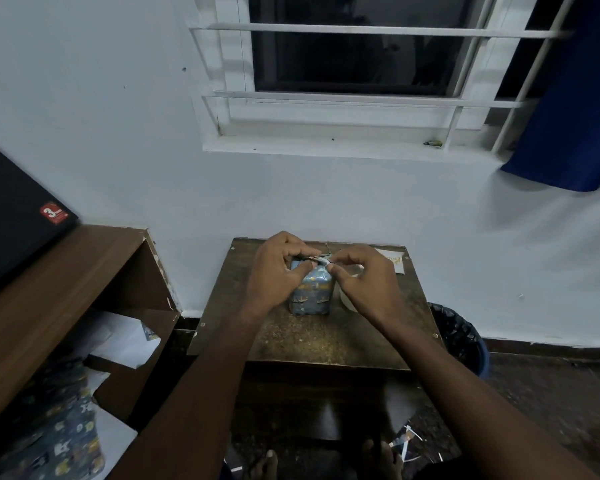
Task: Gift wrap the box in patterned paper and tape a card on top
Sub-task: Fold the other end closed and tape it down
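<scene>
A small box (311,295), already covered in blue patterned paper, is stood upright near the middle of a small brown table (326,337). Its top end is worked on by both hands. The left hand (278,268) is curled over the top left of the box, with the thumb pressed against the paper and the fingers bent round the upper flap. The right hand (361,278) is held at the top right corner, where a fold of paper is pinched between thumb and fingertips. Behind the right hand, a roll of clear tape (347,299) is partly hidden on the table just beside the box. A white card (394,259) is laid at the far right corner of the table, apart from the box. To the left, a wooden shelf (84,289) is seen, with spare patterned paper (59,438) and white sheets in it. A dark bin (461,336) is placed on the floor to the right of the table.
</scene>
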Motion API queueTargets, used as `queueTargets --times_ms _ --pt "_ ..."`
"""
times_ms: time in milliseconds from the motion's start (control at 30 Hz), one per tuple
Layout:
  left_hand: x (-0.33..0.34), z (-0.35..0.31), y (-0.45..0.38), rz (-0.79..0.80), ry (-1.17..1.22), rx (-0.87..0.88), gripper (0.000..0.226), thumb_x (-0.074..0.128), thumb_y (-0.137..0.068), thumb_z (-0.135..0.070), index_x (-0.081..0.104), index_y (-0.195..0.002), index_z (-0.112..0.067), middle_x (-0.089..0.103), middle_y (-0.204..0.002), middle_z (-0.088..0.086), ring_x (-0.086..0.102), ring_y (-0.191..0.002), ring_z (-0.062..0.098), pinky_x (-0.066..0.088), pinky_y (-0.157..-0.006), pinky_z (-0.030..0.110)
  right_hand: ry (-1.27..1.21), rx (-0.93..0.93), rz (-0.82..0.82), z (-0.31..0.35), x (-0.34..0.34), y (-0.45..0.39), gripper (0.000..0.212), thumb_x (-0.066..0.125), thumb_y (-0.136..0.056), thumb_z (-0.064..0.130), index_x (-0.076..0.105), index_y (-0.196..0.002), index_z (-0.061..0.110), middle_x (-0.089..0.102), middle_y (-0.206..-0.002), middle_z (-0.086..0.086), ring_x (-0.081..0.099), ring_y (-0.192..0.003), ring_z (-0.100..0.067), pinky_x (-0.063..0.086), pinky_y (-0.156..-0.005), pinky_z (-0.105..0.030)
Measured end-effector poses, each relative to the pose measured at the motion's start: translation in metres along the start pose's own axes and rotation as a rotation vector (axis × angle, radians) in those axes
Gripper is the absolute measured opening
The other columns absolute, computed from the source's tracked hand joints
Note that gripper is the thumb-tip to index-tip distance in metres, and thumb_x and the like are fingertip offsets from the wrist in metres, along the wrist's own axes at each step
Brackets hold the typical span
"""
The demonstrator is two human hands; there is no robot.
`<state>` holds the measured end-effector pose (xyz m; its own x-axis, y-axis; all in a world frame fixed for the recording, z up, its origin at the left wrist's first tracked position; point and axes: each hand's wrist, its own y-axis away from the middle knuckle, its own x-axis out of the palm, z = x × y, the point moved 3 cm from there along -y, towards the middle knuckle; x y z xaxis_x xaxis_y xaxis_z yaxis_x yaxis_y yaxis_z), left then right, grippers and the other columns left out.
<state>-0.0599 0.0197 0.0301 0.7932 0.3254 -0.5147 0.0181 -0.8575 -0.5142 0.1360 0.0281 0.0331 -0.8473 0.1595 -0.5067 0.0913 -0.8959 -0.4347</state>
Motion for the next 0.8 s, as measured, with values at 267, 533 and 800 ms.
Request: queueTargets --times_ms 267,533,800 --pt "0.003 -0.005 0.005 -0.134 -0.084 0.013 0.017 0.087 -0.085 -0.019 0.081 -0.101 -0.023 0.075 -0.095 -0.013 0.068 -0.086 0.003 0.055 -0.070 0.024 0.108 -0.180 -0.025 0.009 0.006 -0.001 0.004 0.081 -0.086 0.017 0.081 -0.089 0.020 0.069 -0.097 0.008 0.064 -0.091 -0.009 0.055 -0.074 -0.033" --pt "0.009 -0.001 0.010 -0.214 -0.216 0.020 0.021 0.081 -0.091 -0.016 0.079 -0.112 -0.018 0.077 -0.102 -0.005 0.069 -0.095 0.014 0.061 -0.076 0.040 0.088 -0.238 -0.012 0.007 0.018 0.004 0.016 0.074 -0.091 0.010 0.083 -0.099 0.020 0.067 -0.101 0.010 0.062 -0.096 -0.010 0.054 -0.075 -0.034" --pt "0.009 -0.003 0.011 -0.173 -0.297 0.114 0.016 0.079 -0.091 -0.018 0.077 -0.107 -0.021 0.074 -0.099 -0.008 0.064 -0.092 0.011 0.053 -0.074 0.025 0.131 -0.286 0.011 0.010 0.013 0.005 0.006 0.076 -0.090 0.019 0.080 -0.095 0.020 0.070 -0.098 0.010 0.063 -0.094 -0.009 0.054 -0.074 -0.032"
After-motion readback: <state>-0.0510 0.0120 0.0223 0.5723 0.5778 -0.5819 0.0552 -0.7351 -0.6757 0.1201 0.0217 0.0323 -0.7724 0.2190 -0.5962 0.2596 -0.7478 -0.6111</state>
